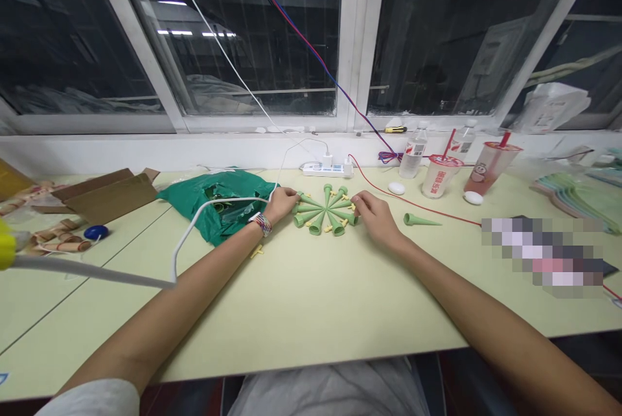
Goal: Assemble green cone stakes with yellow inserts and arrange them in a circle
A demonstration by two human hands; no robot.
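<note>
Several green cones [315, 227] with small yellow pieces lie in a ring on the pale table, their tips meeting at the middle. At the ring's left edge, my left hand [282, 204] has its fingers pressed together on a cone's wide end. My right hand [376, 216] is at the right edge, thumb and finger closed by a yellow piece; what they hold is too small to make out. One loose green cone [422, 219] lies right of my right hand. A yellow piece [257, 251] rests beside my left forearm.
An open green plastic bag [218, 199] and a white cable [194, 221] are by my left arm. A power strip [326, 170] sits behind the ring. Cups [440, 176], a bottle [413, 155] and a blurred flat object [544, 254] stand or lie right. A cardboard box [104, 196] is left.
</note>
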